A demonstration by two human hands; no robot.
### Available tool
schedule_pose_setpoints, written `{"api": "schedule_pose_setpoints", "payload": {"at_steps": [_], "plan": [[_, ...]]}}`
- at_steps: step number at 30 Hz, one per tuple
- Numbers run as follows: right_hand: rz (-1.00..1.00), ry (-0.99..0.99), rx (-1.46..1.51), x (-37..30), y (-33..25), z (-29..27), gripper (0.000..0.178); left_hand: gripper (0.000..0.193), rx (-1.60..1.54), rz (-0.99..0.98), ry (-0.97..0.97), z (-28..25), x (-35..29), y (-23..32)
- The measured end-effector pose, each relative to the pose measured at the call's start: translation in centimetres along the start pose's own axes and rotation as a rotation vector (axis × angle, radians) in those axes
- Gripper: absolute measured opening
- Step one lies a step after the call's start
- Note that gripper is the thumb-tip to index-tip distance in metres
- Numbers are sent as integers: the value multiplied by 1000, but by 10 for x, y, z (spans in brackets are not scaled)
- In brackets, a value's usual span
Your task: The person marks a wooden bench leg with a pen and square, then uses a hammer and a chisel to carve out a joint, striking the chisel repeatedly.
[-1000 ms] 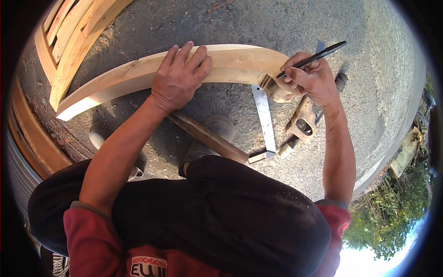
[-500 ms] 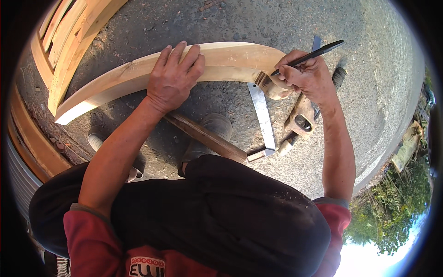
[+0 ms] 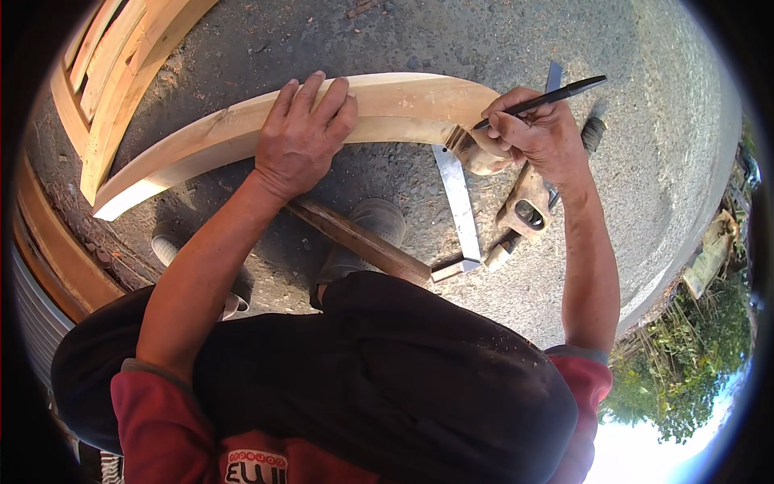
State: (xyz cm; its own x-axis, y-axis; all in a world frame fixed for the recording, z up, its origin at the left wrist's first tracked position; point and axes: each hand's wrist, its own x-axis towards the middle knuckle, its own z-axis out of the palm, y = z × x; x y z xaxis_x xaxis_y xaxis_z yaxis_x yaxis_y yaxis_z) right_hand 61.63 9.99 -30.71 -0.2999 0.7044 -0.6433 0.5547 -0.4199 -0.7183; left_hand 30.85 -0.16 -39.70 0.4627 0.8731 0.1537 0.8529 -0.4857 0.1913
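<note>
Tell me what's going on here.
A person's left hand rests with fingers spread over a long pale wooden beam. The right hand holds a black pen with its tip at the beam's right end; whether it touches the wood is hard to tell. A metal square and a wooden-handled tool lie nearby on the ground.

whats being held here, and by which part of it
The right grip holds a black pen near its writing end. The left grip lies across the curved wooden beam; whether it clasps it is unclear.
</note>
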Motion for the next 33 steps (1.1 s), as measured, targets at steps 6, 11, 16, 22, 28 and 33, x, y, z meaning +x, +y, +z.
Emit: {"api": "schedule_pose_setpoints", "payload": {"at_steps": [6,11,16,22,28,33], "plan": [[27,-23,31,2,2,-2,15,69,-6,-6,-17,-1,1,0],[9,13,54,-1,2,1,15,68,-13,-9,-21,0,-1,0],[29,-10,84,1,-1,0,16,64,0,3,4,0,0,-1],[-201,149,348,-1,29,-2,22,63,4,-19,-21,-4,5,0],[-274,461,15,-11,22,23,37,72,-114,-26,-158,-34,5,-10],[-10,413,497,-3,39,34,25,84,28,-126,-247,-48,-17,-40]]}}
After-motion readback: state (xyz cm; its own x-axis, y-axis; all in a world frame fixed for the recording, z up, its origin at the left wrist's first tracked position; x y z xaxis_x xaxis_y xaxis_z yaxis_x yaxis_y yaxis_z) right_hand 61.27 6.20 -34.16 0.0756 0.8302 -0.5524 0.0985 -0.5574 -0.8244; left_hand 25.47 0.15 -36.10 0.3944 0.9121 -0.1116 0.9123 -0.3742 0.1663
